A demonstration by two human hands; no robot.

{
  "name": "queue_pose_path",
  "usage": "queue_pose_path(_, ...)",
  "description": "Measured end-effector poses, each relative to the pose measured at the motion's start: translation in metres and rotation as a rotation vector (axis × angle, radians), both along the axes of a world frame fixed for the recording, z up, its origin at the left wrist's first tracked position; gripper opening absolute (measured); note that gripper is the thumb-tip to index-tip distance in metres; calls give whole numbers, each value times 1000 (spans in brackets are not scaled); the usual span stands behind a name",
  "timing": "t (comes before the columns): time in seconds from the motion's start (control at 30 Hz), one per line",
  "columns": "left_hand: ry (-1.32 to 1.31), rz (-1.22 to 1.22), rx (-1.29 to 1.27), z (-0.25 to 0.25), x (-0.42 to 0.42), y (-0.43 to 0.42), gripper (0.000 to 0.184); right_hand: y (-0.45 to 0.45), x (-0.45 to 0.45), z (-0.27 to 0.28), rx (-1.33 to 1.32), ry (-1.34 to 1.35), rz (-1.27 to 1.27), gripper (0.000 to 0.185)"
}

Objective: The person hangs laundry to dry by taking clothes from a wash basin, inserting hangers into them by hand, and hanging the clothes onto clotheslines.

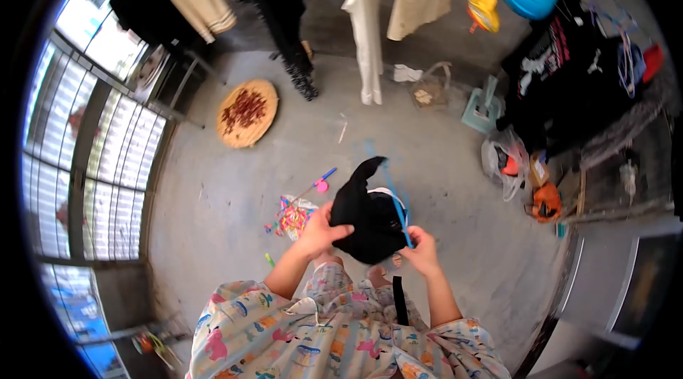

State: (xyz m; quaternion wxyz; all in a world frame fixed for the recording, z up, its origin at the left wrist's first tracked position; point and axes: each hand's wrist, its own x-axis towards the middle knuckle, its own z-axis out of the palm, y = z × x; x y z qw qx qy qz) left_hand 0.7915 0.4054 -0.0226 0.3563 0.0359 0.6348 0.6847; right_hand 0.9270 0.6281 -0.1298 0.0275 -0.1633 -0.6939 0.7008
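Observation:
A black piece of clothing (363, 219) is held up in front of my body, its upper end bent over to a point and its lower part bunched open. My left hand (324, 233) grips its left edge, the thumb lying over the fabric. Against the right side of the cloth runs a thin blue bar, which looks like part of a clothes hanger (400, 214). My right hand (421, 251) closes round the bar's lower end, next to the garment's edge. Part of the hanger is blurred or hidden by the cloth.
Clothes (366, 30) hang along the top. A round tray (267, 126) with dark red pieces stands on the floor at left. Near my feet lies a colourful bag (293, 219). A plastic bag (505, 165) and black clothes (555, 73) are at right, barred windows (114, 137) at left.

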Motion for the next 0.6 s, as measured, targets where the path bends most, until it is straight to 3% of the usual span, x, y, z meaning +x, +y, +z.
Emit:
queue_pose_path(0.03,44,87,-54,-18,9,-18,47,4,14,26,-80,-120,-53,26)
queue_pose_path(0.07,30,146,-29,-20,19,-31,45,11,23,23,149,51,-53,27)
queue_pose_path(0.13,-113,345,198,-5,44,-45,40,22,41,30,104,-12,-97,29)
queue_pose_path(0.17,-116,442,248,-7,57,-51,35,26,49,37,106,-7,-96,29)
queue_pose_path(0.2,-207,493,244,-5,68,-57,18,28,54,47,110,4,-101,28)
queue_pose_path(0.27,-333,575,352,-29,83,-85,14,29,68,65,93,46,-151,28)
queue_pose_path(0.3,-333,666,330,-25,85,-98,23,33,76,68,126,61,-204,29)
queue_pose_path(0.37,-225,719,220,-21,101,-134,16,40,93,81,115,76,-283,31)
queue_pose_path(0.5,-210,716,-144,-35,147,-199,7,28,115,96,411,66,-261,19)
queue_pose_path(0.6,206,707,-234,-18,192,-254,10,8,130,123,670,97,-222,18)
